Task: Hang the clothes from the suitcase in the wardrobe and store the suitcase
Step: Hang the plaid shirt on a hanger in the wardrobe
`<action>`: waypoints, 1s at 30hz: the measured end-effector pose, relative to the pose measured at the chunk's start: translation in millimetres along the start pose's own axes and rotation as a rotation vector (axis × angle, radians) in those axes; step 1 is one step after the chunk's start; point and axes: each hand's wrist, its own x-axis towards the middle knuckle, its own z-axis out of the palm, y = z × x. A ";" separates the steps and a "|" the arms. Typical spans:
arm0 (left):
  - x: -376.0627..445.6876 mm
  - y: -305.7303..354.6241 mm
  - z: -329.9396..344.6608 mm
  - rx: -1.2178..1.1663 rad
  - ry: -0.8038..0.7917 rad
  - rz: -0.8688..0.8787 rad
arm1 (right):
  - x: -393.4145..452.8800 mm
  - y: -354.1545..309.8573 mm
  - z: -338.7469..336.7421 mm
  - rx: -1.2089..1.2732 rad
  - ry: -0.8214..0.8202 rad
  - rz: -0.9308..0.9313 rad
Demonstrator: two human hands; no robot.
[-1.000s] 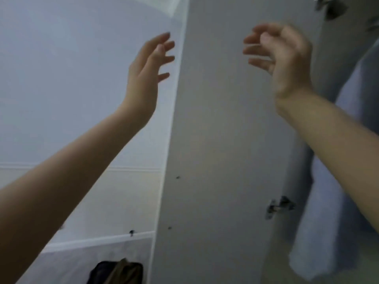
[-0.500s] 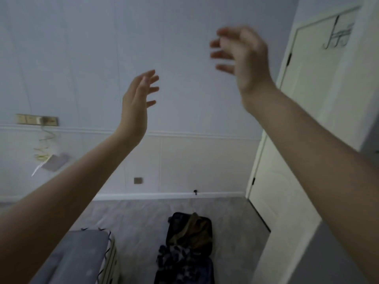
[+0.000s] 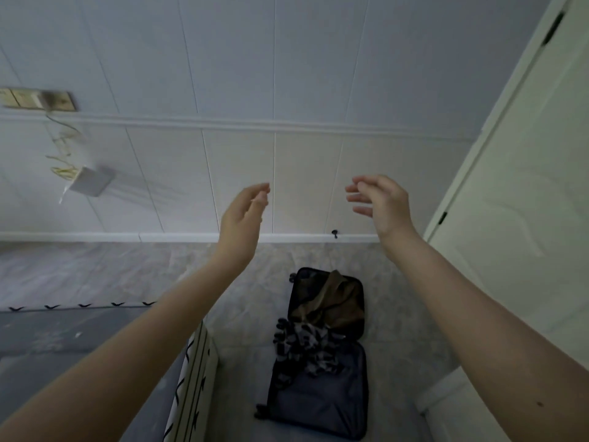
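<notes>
Two empty hands: left hand [image 3: 242,215] and right hand [image 3: 381,202] are raised side by side, each grip loosely spread, fingers curled, pinching nothing.

Change: a second ago both hands were up at the wardrobe door with a garment hanging just right of them. Since then the view has swung round to the room and the hands have dropped lower. I read that as one hang finished, heading back for the next item.

Suitcase [image 3: 322,362] lies open on the floor [image 3: 121,269], below and beyond both hands, well apart from them. Olive garment [image 3: 328,304] sits in the far half, black-and-white patterned garment [image 3: 306,346] bunched at the hinge. So at least two pieces left, storing the case comes later.

Bed [image 3: 63,346] is under the left forearm. Door [image 3: 522,186] is right of the right hand.

Hidden: wardrobe is out of frame. Anything under the two garments can't be seen. Near corner of the suitcase is cut off, wheels barely visible.
</notes>
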 end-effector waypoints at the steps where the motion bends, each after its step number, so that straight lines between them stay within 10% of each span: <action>1: 11.0 -28.3 6.3 0.030 -0.001 -0.040 | 16.0 27.8 1.7 -0.029 -0.004 0.037; 11: 80.2 -266.4 54.5 0.163 -0.072 -0.312 | 119.2 282.4 18.1 -0.255 -0.030 0.364; 30: -45.3 -758.7 119.9 0.476 -0.485 -0.448 | 25.6 769.0 24.5 -0.388 -0.176 0.661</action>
